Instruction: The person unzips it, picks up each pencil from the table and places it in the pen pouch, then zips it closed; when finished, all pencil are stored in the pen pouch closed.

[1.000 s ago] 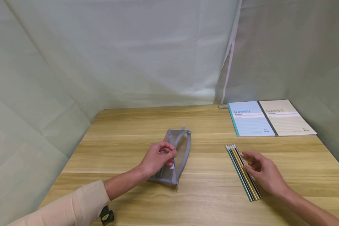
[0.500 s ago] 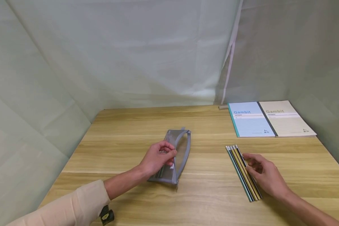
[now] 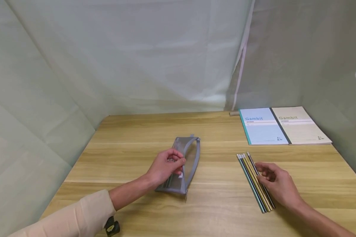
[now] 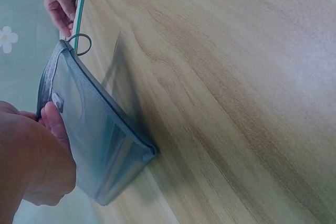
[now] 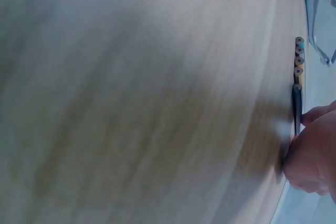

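Note:
In the head view my left hand (image 3: 167, 166) pinches the edge of a grey mesh pencil case (image 3: 181, 142), whose zip side gapes toward the right. The left wrist view shows thumb and fingers on that edge beside a small white tag (image 4: 57, 101); slim shapes show through the mesh. My right hand (image 3: 280, 184) pinches a black pencil (image 3: 252, 160) at the right side of a row of pencils (image 3: 252, 181). Its eraser end stands a little apart from the others. Seen from the right wrist, flat unsharpened ends line up, the dark pencil (image 5: 297, 103) closest to the hand.
Two notebooks (image 3: 264, 126), one blue and one beige, lie side by side at the back right of the wooden table (image 3: 130, 131). A short tube end (image 3: 234, 113) sits beside them. Fabric curtains (image 3: 166, 59) enclose the table's back and sides.
The black pencil's eraser end has shifted right, opening a narrow gap from the row. My right hand has moved slightly right with it; my left hand and the pencil case stay put.

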Available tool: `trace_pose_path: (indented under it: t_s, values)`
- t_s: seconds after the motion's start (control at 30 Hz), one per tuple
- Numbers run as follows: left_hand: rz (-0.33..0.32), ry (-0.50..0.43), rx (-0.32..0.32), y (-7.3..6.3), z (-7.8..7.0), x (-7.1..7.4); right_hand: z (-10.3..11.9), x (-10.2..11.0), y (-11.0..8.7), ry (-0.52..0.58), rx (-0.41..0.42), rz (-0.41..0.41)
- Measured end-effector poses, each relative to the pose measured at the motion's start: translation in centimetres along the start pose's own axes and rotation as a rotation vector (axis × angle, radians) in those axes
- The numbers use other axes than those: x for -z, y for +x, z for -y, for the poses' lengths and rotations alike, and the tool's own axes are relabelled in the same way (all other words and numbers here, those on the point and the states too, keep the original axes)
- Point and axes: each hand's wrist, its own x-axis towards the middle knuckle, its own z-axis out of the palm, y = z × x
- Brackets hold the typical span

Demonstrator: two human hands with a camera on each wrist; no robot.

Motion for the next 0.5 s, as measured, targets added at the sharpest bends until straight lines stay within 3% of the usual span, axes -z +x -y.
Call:
trace_pose_path:
  t_s: [0.5]
  values:
    - [-0.005, 0.007, 0.011, -0.02, 0.03, -0.11, -0.02, -0.42, -0.14, 0.005, -0.025, -0.041]
